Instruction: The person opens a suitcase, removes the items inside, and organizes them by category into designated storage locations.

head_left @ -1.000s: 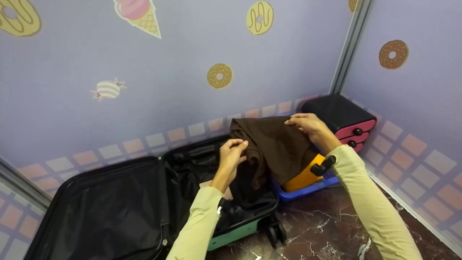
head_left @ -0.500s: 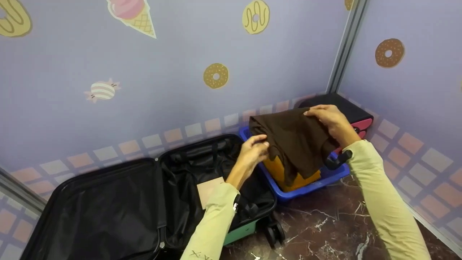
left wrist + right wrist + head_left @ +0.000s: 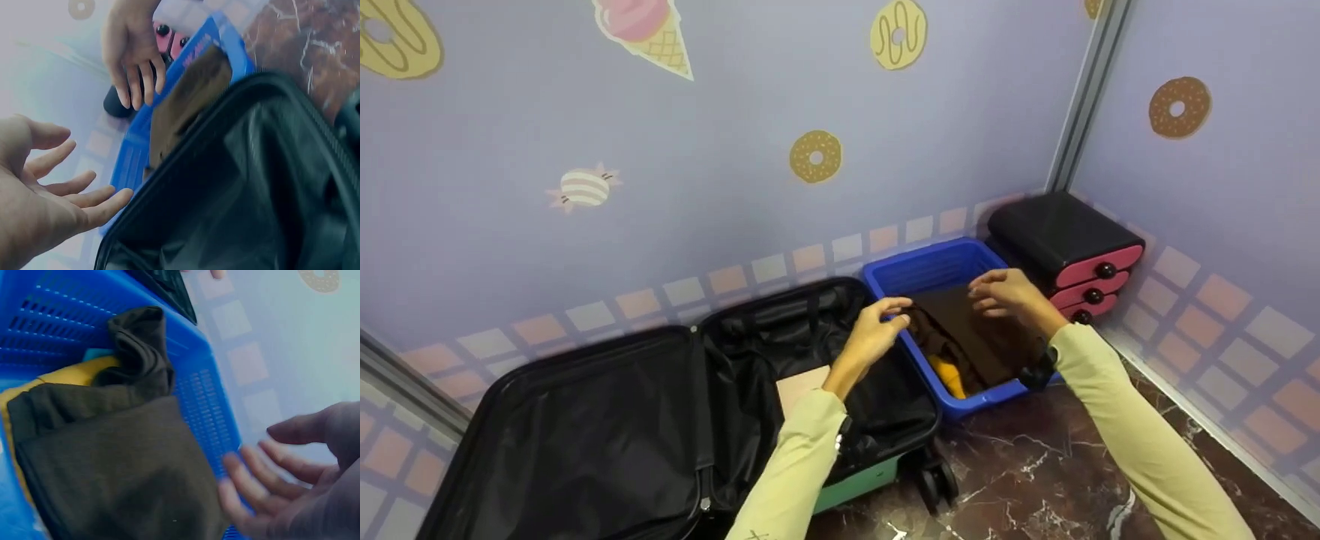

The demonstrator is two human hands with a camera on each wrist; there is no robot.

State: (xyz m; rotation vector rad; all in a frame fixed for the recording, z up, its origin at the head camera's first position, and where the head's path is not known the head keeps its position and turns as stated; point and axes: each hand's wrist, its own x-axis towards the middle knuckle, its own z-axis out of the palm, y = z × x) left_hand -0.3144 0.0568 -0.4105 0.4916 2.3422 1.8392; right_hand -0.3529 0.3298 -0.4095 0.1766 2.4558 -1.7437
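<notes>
A dark brown folded garment lies in the blue plastic basket, over something yellow-orange that shows along one side. My right hand hovers above the basket with loosely bent fingers and nothing in them. In the right wrist view, that hand is beside the basket's wall, apart from the cloth. My left hand hangs over the border between the suitcase and the basket, holding nothing. The left wrist view shows this hand with its fingers spread, near the rim of the black-lined suitcase.
An open suitcase with black lining and a green shell lies left of the basket, a flat beige piece inside. A black box with pink drawers stands behind the basket on the right. Patterned walls close off the corner.
The brown garment, held up by both hands earlier, moved right over the basket and now lies inside it. Both hands have let go, and the right hand has come down.
</notes>
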